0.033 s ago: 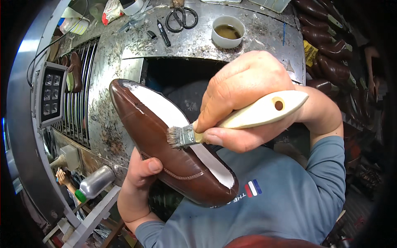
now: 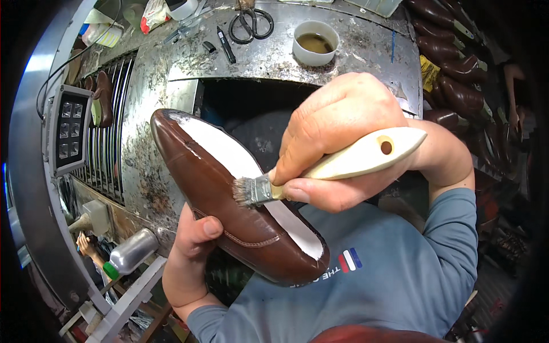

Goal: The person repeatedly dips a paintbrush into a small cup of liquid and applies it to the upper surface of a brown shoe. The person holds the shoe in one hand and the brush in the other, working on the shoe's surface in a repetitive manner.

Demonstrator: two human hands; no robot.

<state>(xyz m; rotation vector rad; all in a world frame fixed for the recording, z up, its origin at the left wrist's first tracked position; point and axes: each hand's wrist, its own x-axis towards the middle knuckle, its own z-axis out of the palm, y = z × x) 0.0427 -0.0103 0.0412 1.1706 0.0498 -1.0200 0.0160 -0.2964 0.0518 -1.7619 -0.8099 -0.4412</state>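
A brown leather shoe upper [image 2: 209, 171] lies tilted in front of my body, its white underside [image 2: 220, 143] turned up. My left hand [image 2: 197, 234] holds it from the near left side, the thumb pressed on the leather beside a stitched seam; the other fingers are hidden beneath. In my right hand [image 2: 346, 123] is a flat paintbrush [image 2: 349, 162] with a pale wooden handle, pinched near its metal band. The grey bristles touch the leather by the edge of the white strip, near mid-length.
On the stained metal bench [image 2: 251, 66] stand a white cup of brownish liquid [image 2: 314, 48], black scissors [image 2: 251, 27] and a marker [image 2: 226, 46]. A lamp [image 2: 71, 131] and a plastic bottle [image 2: 131, 252] are at left. Several brown shoes [image 2: 457, 94] are stacked at right.
The brush and my right hand have shifted very slightly to the right. The shoe upper and my left hand look nearly unmoved.
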